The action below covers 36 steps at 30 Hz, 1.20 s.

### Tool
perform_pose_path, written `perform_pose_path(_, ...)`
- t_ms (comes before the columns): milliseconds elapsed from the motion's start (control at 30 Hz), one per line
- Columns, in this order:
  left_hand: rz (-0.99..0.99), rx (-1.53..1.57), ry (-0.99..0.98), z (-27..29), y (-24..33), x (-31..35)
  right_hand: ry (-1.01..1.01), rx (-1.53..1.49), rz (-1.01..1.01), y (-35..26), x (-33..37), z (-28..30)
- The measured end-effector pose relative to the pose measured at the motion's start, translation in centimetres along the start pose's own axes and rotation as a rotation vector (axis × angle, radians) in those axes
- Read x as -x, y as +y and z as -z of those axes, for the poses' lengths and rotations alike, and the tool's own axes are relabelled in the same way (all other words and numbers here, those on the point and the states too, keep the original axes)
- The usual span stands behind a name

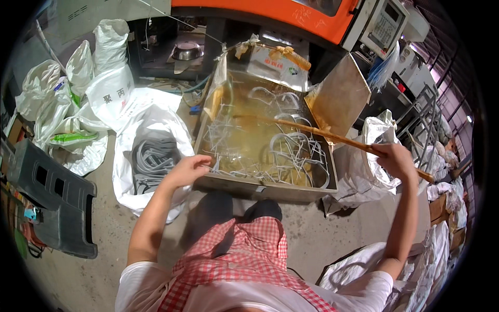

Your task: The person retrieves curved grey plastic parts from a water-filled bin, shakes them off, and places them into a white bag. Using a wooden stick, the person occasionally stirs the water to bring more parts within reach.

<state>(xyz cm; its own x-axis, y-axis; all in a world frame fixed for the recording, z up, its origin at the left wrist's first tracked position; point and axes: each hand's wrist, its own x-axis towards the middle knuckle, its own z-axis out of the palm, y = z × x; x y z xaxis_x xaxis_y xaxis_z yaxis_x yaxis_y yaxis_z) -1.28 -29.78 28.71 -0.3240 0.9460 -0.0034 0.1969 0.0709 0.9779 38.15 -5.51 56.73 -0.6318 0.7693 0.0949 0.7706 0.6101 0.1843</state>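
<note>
My right hand (397, 162) is closed around a long wooden stick (330, 135), which slants across a shallow metal tub (291, 194). The stick's far end reaches down into the tub's murky, yellowish water (244, 139). Grey looped plastic pieces (280, 147) and thin branching strips lie in the water, mostly along the right side and the near edge. By the tub's near left corner is my left hand (188, 170), holding nothing, its fingers loosely bent and apart. Just left of it stands an open white woven sack (123, 165) with bundled grey loops (154, 158) inside.
A dark grey plastic stool (54, 195) is at the left. White sacks (106, 47) crowd the back left; another open sack (358, 169) stands right of the tub. A flat board (343, 96) leans at the tub's back right. Behind rises an orange machine (291, 18) with a control panel (384, 23).
</note>
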Motion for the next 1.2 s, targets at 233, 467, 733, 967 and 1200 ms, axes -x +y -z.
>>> perform_pose_path(233, 0.049, -0.067, 0.008, 0.9, -0.3, 2.3, -0.015, -0.058, 0.026, -2.3, -7.9, -10.0)
perform_pose_path(467, 0.061, -0.097, 0.064, 1.9, -0.5, 3.7, -0.028, -0.077, 0.092, -5.1, -9.2, -12.9)
perform_pose_path(733, 0.075, -0.066, 0.001, 0.3, -1.4, 2.0, -0.090, -0.125, 0.126, -1.9, -1.0, -2.7)
perform_pose_path(967, 0.045, -0.012, -0.027, -1.1, -0.7, 0.9, 0.005, -0.203, 0.000, 0.7, 0.8, -0.4)
perform_pose_path(1200, 0.048, -0.024, -0.029, -0.9, 0.2, 1.6, 0.047, -0.175, 0.013, -2.6, -8.3, -8.1)
